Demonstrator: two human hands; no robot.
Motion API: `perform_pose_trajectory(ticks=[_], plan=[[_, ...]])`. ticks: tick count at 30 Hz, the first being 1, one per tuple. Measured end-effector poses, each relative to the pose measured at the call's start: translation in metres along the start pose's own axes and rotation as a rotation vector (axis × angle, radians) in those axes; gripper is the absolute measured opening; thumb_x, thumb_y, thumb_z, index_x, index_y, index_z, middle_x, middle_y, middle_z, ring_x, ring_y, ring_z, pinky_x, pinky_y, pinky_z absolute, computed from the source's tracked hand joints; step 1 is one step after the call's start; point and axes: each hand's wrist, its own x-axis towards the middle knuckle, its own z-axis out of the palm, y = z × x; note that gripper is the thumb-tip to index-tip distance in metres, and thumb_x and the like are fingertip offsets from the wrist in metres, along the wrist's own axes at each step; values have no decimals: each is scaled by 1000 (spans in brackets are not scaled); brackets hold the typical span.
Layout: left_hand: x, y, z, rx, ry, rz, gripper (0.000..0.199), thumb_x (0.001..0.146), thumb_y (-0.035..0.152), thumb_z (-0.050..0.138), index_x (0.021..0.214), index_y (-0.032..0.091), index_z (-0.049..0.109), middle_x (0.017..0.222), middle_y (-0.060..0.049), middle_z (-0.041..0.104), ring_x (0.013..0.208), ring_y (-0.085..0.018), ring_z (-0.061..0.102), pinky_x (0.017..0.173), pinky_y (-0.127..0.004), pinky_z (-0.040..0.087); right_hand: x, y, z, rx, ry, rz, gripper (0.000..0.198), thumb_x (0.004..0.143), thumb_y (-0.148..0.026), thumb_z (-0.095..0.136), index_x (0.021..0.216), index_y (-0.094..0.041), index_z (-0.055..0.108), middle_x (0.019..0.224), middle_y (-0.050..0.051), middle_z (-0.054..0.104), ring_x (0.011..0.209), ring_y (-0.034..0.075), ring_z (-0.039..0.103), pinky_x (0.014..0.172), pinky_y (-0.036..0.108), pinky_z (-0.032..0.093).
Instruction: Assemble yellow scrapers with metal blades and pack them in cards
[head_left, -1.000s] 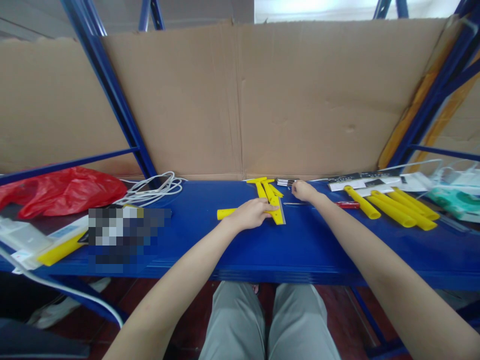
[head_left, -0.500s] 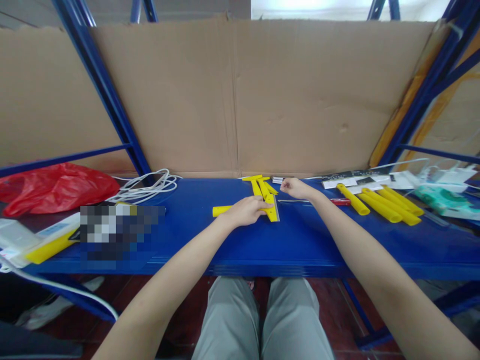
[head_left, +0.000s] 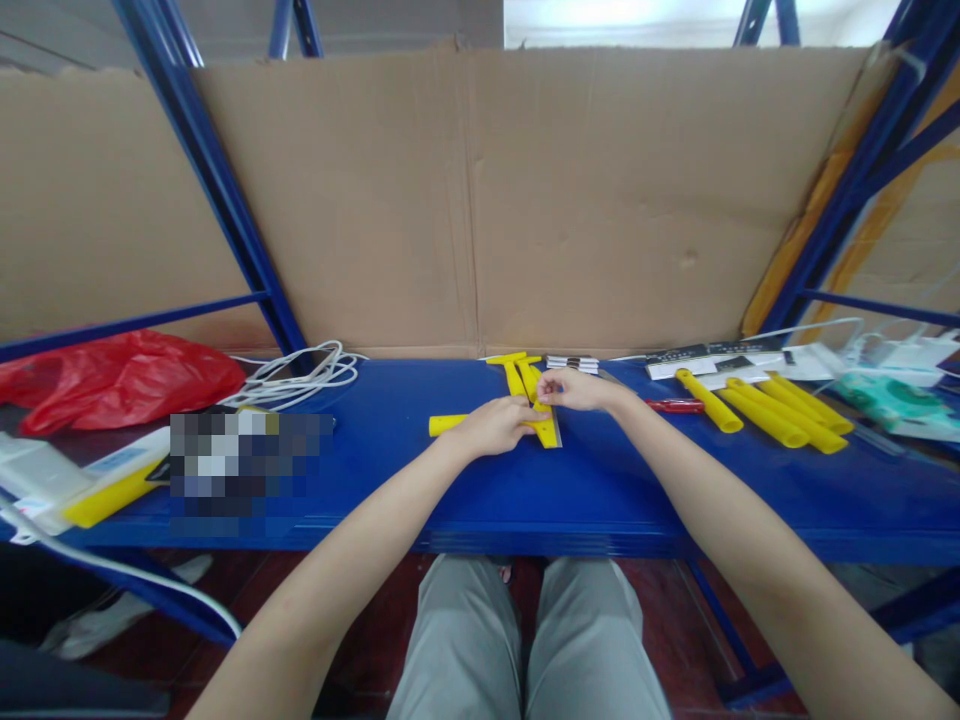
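My left hand (head_left: 492, 426) is closed around the handle of a yellow scraper (head_left: 550, 434), whose wide head with a thin metal blade edge points right. The handle's yellow end sticks out left of the hand. My right hand (head_left: 577, 389) is pinched at the upper part of the scraper's head; whatever is between its fingertips is too small to make out. Just behind both hands lie more yellow scraper heads (head_left: 514, 374). A screwdriver with a red handle (head_left: 676, 406) lies to the right, its shaft partly hidden by my right hand and forearm.
A small white-and-black stack (head_left: 572, 363) sits behind my right hand. Several yellow handle tubes (head_left: 765, 412) lie at right, near a green-and-white packet (head_left: 889, 400). At left are white cables (head_left: 311, 375), a red plastic bag (head_left: 127, 378) and a yellow tube (head_left: 112, 497). Cardboard (head_left: 600, 200) walls the back.
My right hand has moved left and slightly down, from beside the small stack to the scraper's head. My left hand keeps holding the scraper in nearly the same place.
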Motion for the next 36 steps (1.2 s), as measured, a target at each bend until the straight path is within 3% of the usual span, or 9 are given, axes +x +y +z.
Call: perform_pose_trajectory(ticks=[14,29,36], plan=[[0,0,0,13,-16,2,35,87,19,52,121,21,61,102,-9,65,98,-21,61,87,-30,46,-1,-4,1,25,-35,14,2,72,-16,53,72,-17,55,70,0,57,64,13,50,64,27,42],[-3,11,-3,119,-38,49,36,88,18,50,122,22,60,95,-8,63,96,-21,61,81,-29,48,-7,-17,-5,-250,-107,12,14,70,-5,51,66,-18,52,73,2,58,67,14,49,63,25,40],[-4,12,-4,121,-26,44,35,89,18,48,121,23,61,96,-8,62,95,-20,61,81,-29,47,-10,-21,-9,-162,-83,53,9,70,-10,55,70,-18,54,73,2,59,67,14,52,63,25,41]])
